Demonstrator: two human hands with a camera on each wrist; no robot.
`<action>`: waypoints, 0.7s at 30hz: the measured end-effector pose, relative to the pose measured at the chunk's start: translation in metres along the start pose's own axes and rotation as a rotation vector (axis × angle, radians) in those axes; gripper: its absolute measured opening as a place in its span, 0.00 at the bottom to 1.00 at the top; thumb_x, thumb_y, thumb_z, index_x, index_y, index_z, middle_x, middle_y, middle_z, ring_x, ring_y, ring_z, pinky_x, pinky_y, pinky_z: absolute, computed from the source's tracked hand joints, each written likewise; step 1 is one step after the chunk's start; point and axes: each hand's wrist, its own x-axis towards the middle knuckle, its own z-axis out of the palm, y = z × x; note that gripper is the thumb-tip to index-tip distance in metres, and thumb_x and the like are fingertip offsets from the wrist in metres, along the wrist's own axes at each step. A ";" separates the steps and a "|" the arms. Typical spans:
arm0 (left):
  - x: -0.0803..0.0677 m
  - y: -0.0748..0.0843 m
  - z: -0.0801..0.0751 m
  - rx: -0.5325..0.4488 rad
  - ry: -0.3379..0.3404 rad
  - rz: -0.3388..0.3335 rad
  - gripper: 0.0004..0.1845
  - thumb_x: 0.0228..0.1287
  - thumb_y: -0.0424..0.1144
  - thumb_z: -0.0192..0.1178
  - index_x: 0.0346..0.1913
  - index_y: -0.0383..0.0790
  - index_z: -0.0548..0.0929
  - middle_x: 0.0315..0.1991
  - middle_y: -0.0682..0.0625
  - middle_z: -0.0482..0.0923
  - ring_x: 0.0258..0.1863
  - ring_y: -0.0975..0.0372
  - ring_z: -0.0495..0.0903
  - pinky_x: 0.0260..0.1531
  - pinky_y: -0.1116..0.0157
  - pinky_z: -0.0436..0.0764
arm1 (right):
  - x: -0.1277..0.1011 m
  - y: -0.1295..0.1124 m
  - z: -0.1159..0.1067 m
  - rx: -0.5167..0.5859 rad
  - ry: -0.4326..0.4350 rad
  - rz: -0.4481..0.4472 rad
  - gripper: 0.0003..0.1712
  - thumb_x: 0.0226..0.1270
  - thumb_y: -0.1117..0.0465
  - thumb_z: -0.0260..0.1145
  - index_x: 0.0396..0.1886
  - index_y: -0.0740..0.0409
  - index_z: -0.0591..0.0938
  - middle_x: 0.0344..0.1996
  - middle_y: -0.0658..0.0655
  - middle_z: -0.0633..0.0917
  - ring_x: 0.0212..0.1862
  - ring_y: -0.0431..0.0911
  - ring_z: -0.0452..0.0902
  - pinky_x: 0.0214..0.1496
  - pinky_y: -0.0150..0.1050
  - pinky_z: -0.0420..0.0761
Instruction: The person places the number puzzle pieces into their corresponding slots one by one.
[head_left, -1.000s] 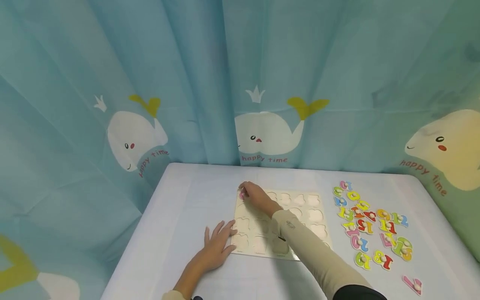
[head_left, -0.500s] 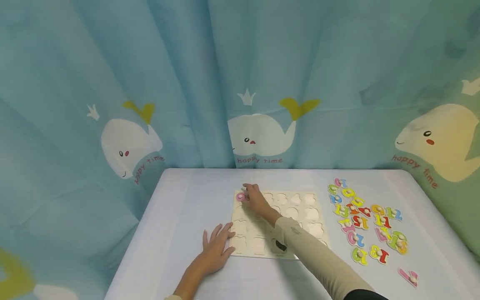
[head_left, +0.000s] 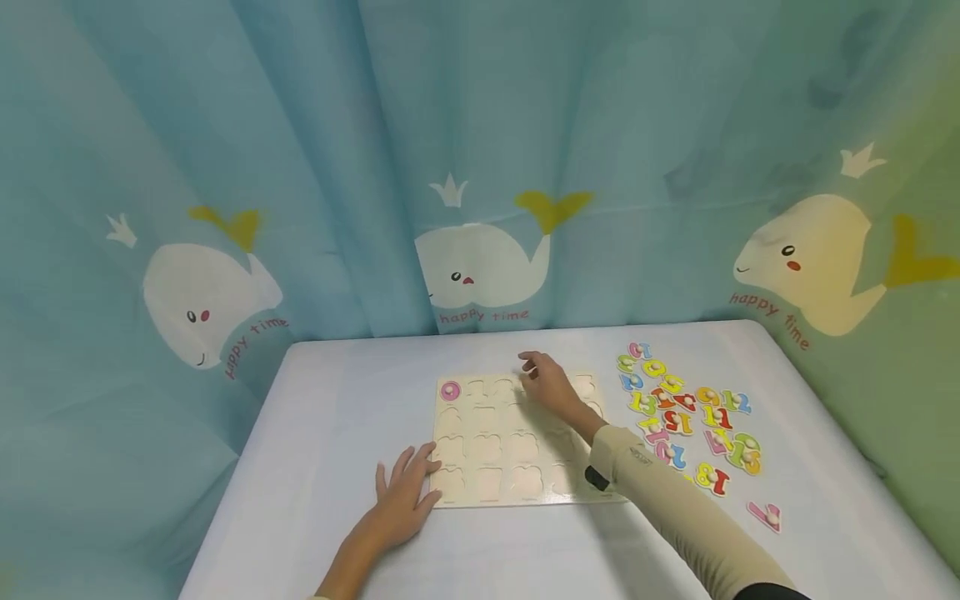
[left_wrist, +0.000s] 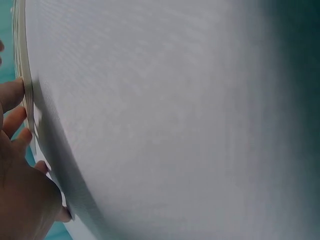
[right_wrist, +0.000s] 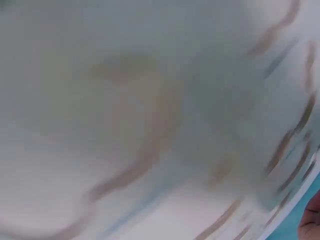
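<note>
Though below right hand, board against left hand

passable: smooth white tabletop left of cream rectangular board | its front-left edge: bare left hand | right half: bare right hand, beige sleeve above | beyond: multicoloured knobbed number pieces

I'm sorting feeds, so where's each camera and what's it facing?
Head: on the head, facing forward and down at table, board, curtain; left grip, right grip, forearms show.
Left wrist: on that wrist, looking across table; left grip at left.
Right wrist: on that wrist, looking at board, blurred; part of right grip, lower right.
Head and left wrist share left grip at board's edge.
</note>
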 end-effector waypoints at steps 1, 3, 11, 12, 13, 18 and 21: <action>-0.001 -0.001 -0.001 0.004 0.003 -0.003 0.33 0.62 0.35 0.59 0.68 0.35 0.59 0.58 0.49 0.74 0.68 0.42 0.49 0.55 0.32 0.31 | -0.003 0.003 -0.006 0.002 0.007 0.003 0.22 0.62 0.71 0.59 0.57 0.70 0.72 0.39 0.62 0.78 0.41 0.54 0.78 0.44 0.46 0.78; -0.001 -0.002 -0.004 0.007 0.007 -0.007 0.33 0.62 0.35 0.59 0.68 0.35 0.59 0.58 0.49 0.74 0.68 0.42 0.49 0.55 0.32 0.31 | -0.007 0.010 -0.017 0.008 0.026 0.018 0.21 0.63 0.71 0.59 0.57 0.70 0.73 0.39 0.62 0.78 0.41 0.54 0.78 0.45 0.47 0.77; 0.001 -0.004 -0.004 -0.002 0.001 -0.003 0.29 0.63 0.36 0.59 0.66 0.37 0.63 0.62 0.48 0.70 0.68 0.42 0.48 0.55 0.32 0.30 | -0.028 0.036 -0.057 -0.049 0.084 0.099 0.19 0.65 0.70 0.59 0.55 0.70 0.74 0.38 0.63 0.79 0.42 0.55 0.77 0.44 0.49 0.77; 0.001 -0.004 -0.003 -0.001 0.002 -0.007 0.27 0.62 0.36 0.59 0.64 0.38 0.66 0.64 0.47 0.67 0.68 0.42 0.48 0.55 0.32 0.30 | -0.031 0.040 -0.061 -0.056 0.082 0.097 0.19 0.65 0.69 0.59 0.55 0.70 0.74 0.38 0.63 0.79 0.42 0.56 0.77 0.43 0.49 0.77; 0.000 -0.005 -0.003 0.001 0.005 -0.008 0.25 0.62 0.36 0.59 0.62 0.39 0.68 0.65 0.47 0.65 0.68 0.42 0.49 0.55 0.32 0.30 | -0.034 0.043 -0.064 -0.058 0.081 0.096 0.19 0.65 0.69 0.59 0.55 0.70 0.74 0.38 0.63 0.79 0.42 0.56 0.77 0.43 0.48 0.78; 0.000 -0.006 0.000 0.007 -0.001 -0.005 0.23 0.63 0.36 0.59 0.61 0.39 0.69 0.68 0.45 0.60 0.68 0.42 0.48 0.55 0.32 0.31 | -0.052 0.063 -0.086 -0.072 0.126 0.125 0.18 0.67 0.68 0.57 0.55 0.70 0.74 0.39 0.63 0.79 0.43 0.56 0.77 0.40 0.47 0.77; 0.002 -0.005 0.002 0.008 -0.008 -0.001 0.23 0.63 0.37 0.59 0.60 0.39 0.70 0.68 0.45 0.59 0.68 0.42 0.48 0.55 0.32 0.31 | -0.064 0.074 -0.104 -0.088 0.164 0.150 0.18 0.69 0.67 0.55 0.55 0.70 0.74 0.40 0.65 0.79 0.43 0.57 0.76 0.40 0.49 0.77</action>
